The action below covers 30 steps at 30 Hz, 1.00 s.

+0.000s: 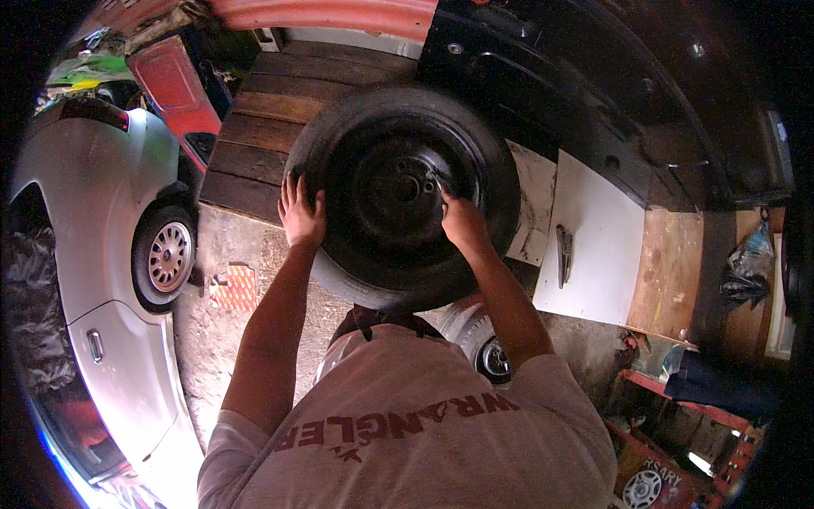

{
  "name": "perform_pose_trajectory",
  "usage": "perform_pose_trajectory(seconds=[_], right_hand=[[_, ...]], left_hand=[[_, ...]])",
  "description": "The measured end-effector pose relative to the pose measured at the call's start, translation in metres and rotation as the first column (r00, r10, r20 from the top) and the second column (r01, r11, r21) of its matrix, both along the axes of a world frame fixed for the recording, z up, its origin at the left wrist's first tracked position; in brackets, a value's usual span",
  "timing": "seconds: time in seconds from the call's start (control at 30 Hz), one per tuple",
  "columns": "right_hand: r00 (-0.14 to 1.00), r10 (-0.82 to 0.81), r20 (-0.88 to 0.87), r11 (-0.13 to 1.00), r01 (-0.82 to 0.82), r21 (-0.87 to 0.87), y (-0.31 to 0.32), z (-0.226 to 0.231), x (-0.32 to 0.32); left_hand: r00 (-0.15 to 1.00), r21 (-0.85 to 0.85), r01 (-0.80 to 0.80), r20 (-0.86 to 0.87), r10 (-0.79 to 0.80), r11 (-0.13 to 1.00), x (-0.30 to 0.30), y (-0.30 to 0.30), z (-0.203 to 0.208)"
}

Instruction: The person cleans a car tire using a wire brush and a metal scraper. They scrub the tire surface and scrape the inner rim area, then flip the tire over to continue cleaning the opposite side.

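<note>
A black tire on a dark steel wheel (373, 204) lies flat in front of me on a wooden plank surface (263, 136). My left hand (303, 214) rests on the tire's left sidewall with its fingers spread. Over the right part of the rim, my right hand (464, 220) is closed, its fingertips toward the bolt holes near the hub. A small pale glint shows at those fingertips, too small to make out. To the right, a pair of pliers (564, 254) lies on a white board (598, 246).
A silver car (119, 187) stands at the left. Below the wheel, a second tire (471, 335) is partly hidden by my body. A dark vehicle panel (543, 93) rises at the back right. Plastic bags (748, 267) hang at the far right above a red metal frame (678, 403).
</note>
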State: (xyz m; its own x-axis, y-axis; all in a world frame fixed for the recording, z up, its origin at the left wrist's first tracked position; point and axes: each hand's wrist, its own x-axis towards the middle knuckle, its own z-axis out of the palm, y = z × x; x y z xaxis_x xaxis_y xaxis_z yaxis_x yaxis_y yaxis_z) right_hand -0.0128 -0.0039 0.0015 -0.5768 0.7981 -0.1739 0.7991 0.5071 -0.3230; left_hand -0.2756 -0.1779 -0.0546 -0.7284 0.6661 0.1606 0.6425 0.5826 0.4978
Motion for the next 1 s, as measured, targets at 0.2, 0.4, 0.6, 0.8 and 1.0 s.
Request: perform_pose_trajectory(seconds=[0.2,0.4,0.6,0.8,1.0], right_hand=[[1.000,-0.029,0.010,0.997,0.029,-0.064,-0.046,-0.002,0.029],[0.999,-0.049,0.001,0.996,0.049,-0.078,-0.066,-0.016,0.034],[0.981,-0.146,0.126,0.987,0.154,-0.052,-0.030,0.001,0.008],[0.983,-0.124,0.134,0.986,0.137,-0.097,-0.074,-0.003,0.020],[0.984,-0.139,0.110,0.988,0.146,-0.059,-0.061,-0.010,0.022]], left_hand=[[1.000,-0.012,-0.002,0.022,0.003,1.000,0.001,-0.002,-0.001],[1.000,-0.036,0.015,0.008,-0.015,0.999,0.003,0.000,0.001],[0.999,-0.046,0.039,-0.001,-0.039,0.998,0.003,0.002,0.003],[1.000,-0.093,0.019,0.004,-0.019,0.996,0.005,0.001,0.008],[1.000,-0.100,0.021,-0.003,-0.021,0.995,0.007,0.002,0.011]])
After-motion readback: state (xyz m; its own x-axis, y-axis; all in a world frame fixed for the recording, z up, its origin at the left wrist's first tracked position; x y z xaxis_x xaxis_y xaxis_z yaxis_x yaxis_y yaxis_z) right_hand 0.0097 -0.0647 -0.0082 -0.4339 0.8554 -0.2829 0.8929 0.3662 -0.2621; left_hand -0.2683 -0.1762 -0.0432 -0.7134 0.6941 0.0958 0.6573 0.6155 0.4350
